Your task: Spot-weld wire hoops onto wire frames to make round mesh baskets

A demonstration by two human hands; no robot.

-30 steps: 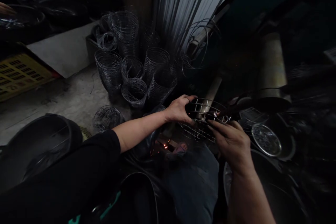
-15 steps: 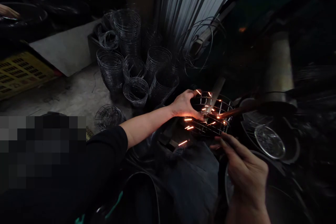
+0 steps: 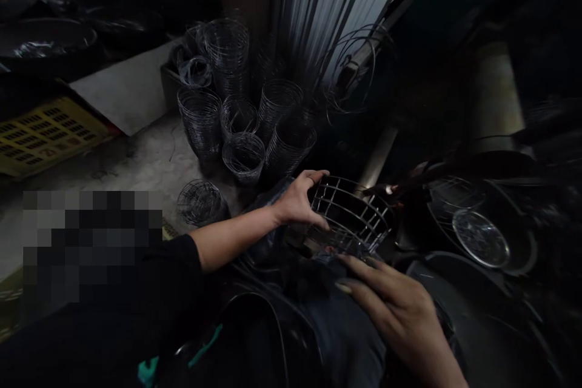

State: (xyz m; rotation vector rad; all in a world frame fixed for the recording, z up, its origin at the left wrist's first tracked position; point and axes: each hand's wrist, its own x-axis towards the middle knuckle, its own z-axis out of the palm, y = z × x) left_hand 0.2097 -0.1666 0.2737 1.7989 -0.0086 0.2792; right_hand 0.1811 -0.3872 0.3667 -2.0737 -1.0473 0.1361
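My left hand (image 3: 302,199) is closed around the left rim of a round wire basket (image 3: 348,222), which lies tilted on its side, thumb below and fingers on top. A pale metal bar (image 3: 381,156) runs down behind the basket's far side. Close to its end is a dark rod with a small bright tip (image 3: 390,189), at the basket's upper right. My right hand (image 3: 400,300) is just below the basket's near edge, fingers stretched out and apart. I see nothing held in it; whether its fingertips touch the wire I cannot tell.
Stacks of wire baskets (image 3: 243,154) stand on the floor ahead to the left, with a single wire basket (image 3: 200,201) nearer. A yellow crate (image 3: 50,133) is at far left. Dark tubs (image 3: 473,309) stand at right, one with a shiny round wire piece (image 3: 481,237).
Flying sparks have died away, leaving only a small bright tip. The basket has turned and moved slightly left and down with my left hand. My right hand has shifted left and down, fingers spread wider.
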